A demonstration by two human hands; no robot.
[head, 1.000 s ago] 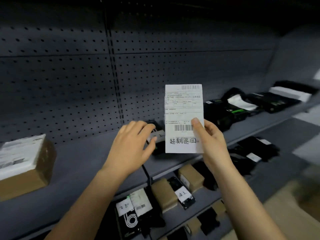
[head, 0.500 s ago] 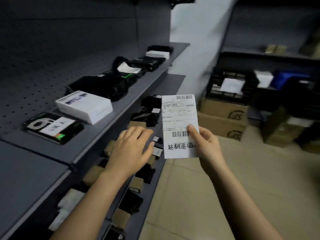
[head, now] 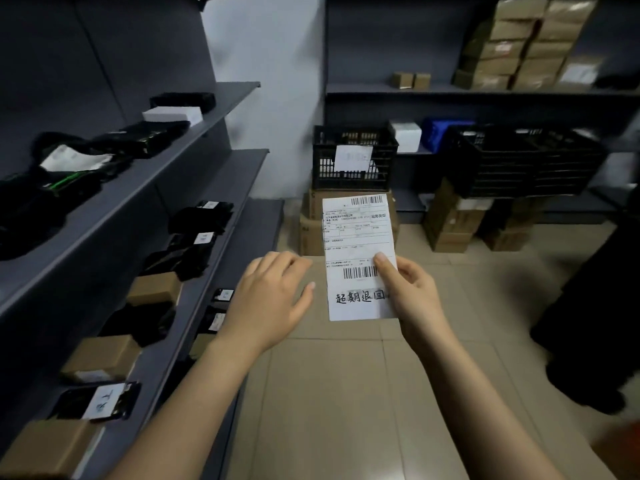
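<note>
Swinging away from the shelving (head: 221, 109) toward the aisle, I keep the shipping label (head: 360, 258) upright, long axis vertical, pinched in my right hand (head: 412, 292), while my left hand (head: 270, 299), relaxed and holding nothing, hovers just beside its left edge.

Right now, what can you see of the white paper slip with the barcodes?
The white rectangular paper slip is held upright, flat, facing the camera. It bears a barcode at the top, fine print in ruled rows, a second barcode lower down and large black handwritten characters near the bottom. The right hand pinches its lower right edge, thumb on the front; the left hand is beside it, apart.
</note>
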